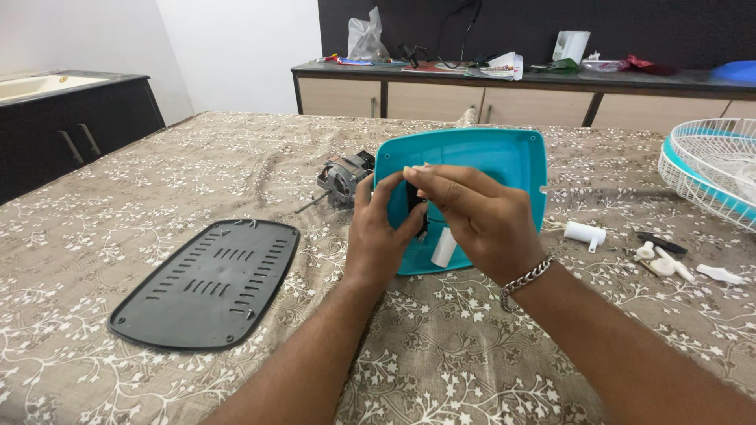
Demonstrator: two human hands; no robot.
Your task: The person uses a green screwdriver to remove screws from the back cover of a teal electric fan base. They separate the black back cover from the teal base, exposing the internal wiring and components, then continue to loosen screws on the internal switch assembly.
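Pinching a small black part [415,206] between them, both hands meet over a teal plastic cover [504,157] that lies hollow side up on the bench [118,197]. The left hand [376,232] grips the part from its own side with thumb and fingers closed on it; the right hand [472,216] closes on it from above, fingertips touching those of the left. The part is narrow, dark and upright, mostly hidden by the fingers, so its exact shape cannot be told. A metal chain bracelet [525,281] sits on the right wrist. Just below the right hand's fingers a short white cylinder [443,248] rests inside the teal cover, which is rounded at the corners with a raised rim. Beyond the left hand, near the cover's edge, lies a grey electric motor [340,179] with a shaft sticking out. Well to the left of the left hand lies a flat black slotted plate [209,283]. To the right of the right hand sit a white tube piece [585,233] and small white fittings [661,262], and farther off a white wire fan guard [713,165].
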